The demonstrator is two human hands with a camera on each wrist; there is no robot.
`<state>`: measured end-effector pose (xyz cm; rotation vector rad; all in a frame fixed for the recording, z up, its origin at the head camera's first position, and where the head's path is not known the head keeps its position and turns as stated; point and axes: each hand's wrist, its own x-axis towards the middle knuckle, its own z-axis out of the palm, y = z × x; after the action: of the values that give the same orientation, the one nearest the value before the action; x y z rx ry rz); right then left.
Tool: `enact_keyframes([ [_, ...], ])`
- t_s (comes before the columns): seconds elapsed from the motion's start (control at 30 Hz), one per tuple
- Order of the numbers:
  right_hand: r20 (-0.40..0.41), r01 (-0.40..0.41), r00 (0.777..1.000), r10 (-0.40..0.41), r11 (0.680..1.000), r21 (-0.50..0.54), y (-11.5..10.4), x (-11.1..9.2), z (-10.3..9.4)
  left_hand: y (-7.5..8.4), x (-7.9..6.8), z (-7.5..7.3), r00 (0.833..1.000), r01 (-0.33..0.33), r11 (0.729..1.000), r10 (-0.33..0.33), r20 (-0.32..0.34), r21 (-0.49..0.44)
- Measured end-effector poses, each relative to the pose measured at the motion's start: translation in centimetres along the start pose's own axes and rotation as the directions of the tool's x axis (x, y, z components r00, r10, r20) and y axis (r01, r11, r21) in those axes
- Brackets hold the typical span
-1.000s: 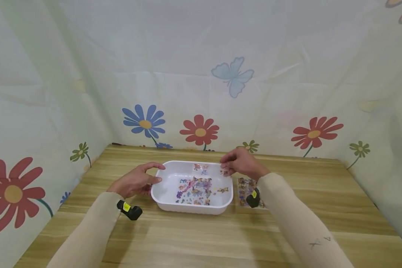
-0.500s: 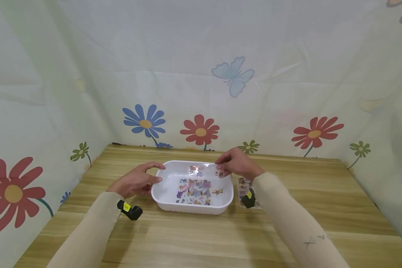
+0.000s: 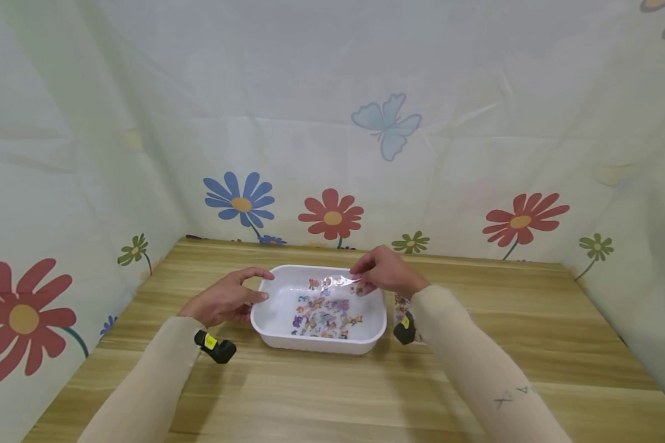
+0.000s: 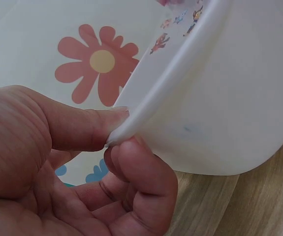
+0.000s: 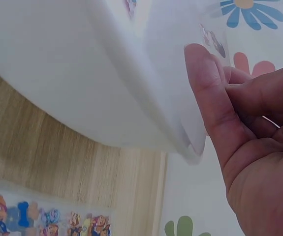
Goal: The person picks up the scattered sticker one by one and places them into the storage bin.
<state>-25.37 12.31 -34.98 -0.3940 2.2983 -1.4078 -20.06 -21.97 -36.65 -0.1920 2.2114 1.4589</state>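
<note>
My left hand [image 3: 224, 298] pinches the left rim of a white plastic basin [image 3: 318, 346], thumb inside and fingers curled outside, as the left wrist view shows. At the basin's back right, my right hand [image 3: 388, 271] pinches a clear sticker sheet [image 3: 326, 285] printed with small cartoon figures. This sheet catches the light and spans above the back of the basin. Inside, on the basin floor, lie colourful cartoon stickers [image 3: 321, 317]. The right wrist view shows thumb and fingers together, with the sheet's printed part [image 5: 212, 42] just beyond them.
Right of the basin, a sheet of cartoon stickers [image 5: 43, 216] lies on the wooden table [image 3: 321, 394], partly covered by my right wrist in the head view. A flower-printed curtain [image 3: 449, 154] stands behind the table and along both sides.
My right hand has moved a little to the left with the clear sticker sheet, over the basin. My left hand stays on the rim, and the basin has not moved.
</note>
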Motion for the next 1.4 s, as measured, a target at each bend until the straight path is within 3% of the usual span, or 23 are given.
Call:
enact_keyframes([
  [1.4,0.004,-0.046,0.999,0.046,0.995,-0.086,-1.0,1.4,2.9,-0.2,0.5,0.1,0.999,0.032,0.999,-0.033,-0.029,-0.038],
])
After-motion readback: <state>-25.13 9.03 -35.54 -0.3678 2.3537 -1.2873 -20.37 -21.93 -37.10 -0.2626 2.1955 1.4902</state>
